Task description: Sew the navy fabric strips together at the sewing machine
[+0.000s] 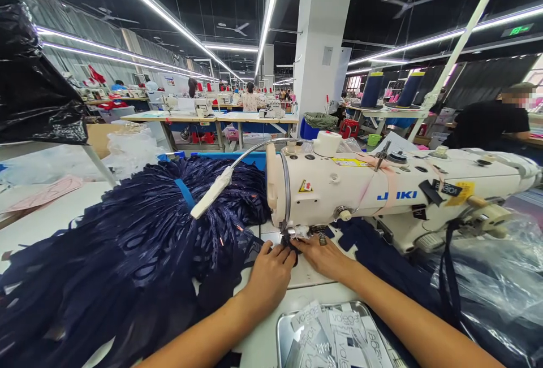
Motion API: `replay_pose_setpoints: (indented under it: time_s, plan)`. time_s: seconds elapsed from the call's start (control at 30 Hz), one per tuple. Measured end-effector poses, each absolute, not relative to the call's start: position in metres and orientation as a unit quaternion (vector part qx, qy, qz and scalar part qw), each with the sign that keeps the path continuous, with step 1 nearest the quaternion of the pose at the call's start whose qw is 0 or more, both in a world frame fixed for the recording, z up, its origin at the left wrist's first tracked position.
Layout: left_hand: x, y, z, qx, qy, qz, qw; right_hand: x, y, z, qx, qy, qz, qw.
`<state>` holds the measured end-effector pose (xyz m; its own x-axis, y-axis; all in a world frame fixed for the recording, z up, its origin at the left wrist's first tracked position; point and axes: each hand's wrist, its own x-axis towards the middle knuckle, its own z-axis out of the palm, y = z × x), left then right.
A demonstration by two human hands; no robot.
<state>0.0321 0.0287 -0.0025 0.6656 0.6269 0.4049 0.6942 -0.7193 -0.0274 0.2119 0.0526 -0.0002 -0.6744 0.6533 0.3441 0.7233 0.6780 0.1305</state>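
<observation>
My left hand [269, 275] and my right hand [324, 255] meet at the needle of a cream sewing machine [382, 190]. Both press a small piece of navy fabric [293, 250] flat under the presser foot. The left hand's fingers curl onto the fabric edge. The right hand's fingers lie on the fabric and point toward the needle. A big heap of navy strips [139, 243], bound by a blue band, lies just left of the left hand.
A metal tray [282, 328] with several white labels sits at the near edge of the table. Clear plastic sheeting [500, 283] lies at right. A gooseneck lamp [212, 190] hangs over the heap. Other workers sit at distant tables, and one person sits at far right.
</observation>
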Motion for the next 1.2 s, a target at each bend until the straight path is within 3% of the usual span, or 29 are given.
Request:
replay_pose_setpoints:
  time_s: [0.3,0.73,1.2]
  plan:
    - [0.001,0.038,0.016,-0.915,-0.341,-0.215,-0.026,0.206,0.04,0.003,-0.359,-0.904,-0.096,0.211]
    - [0.006,0.043,0.013,-0.911,-0.374,-0.171,-0.023,0.208,0.044,-0.002,-0.335,-0.895,0.029,0.292]
    - [0.003,0.03,0.016,-0.926,-0.352,-0.135,-0.006,0.208,0.038,0.004,-0.287,-0.923,-0.123,0.226]
